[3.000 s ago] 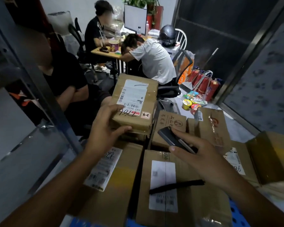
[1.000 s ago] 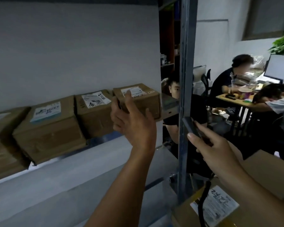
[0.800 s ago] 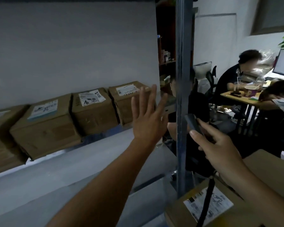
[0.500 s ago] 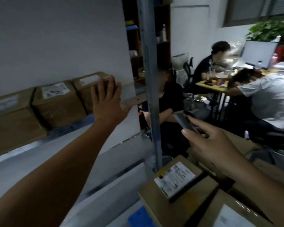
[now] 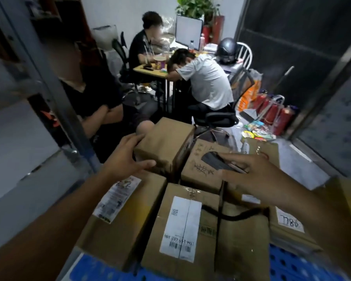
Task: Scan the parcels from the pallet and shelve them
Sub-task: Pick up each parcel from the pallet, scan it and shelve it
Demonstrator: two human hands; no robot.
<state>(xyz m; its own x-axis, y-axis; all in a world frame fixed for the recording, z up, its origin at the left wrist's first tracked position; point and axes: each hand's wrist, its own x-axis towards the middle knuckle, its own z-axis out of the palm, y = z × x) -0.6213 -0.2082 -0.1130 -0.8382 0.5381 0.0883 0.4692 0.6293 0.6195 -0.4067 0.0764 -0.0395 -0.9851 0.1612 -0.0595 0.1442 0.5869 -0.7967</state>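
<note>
1. At 9 o'clock of the view stands the grey metal upright of the shelving (image 5: pixel 55 102). The shelf boards behind it are blurred, and I cannot tell what lies on them.
2. The left hand (image 5: pixel 126 157) is at the near left corner of a small brown parcel (image 5: pixel 166 142). Its fingers (image 5: pixel 134 138) are spread over the top left edge and the thumb lies along the near face. The hand is wide open around the corner and touches the carton, but it does not look closed into a firm grip.
3. This parcel sits on top of the stack, just past the middle of the view towards 12 o'clock. Its long axis runs away from the person, slightly to the right. No label shows on its top.
4. Below it, at 6 o'clock, a large carton with a white barcode label (image 5: pixel 178 226) lies on the blue pallet (image 5: pixel 288 264).
5. The right hand (image 5: pixel 249 175), at 3 o'clock, is closed around a dark handheld scanner (image 5: pixel 217 161). A black strap hangs down from it.
6. I judge that the left hand is the nearer one to the parcel. The parcel probably must be lifted and turned to find its label for the scanner.
</note>
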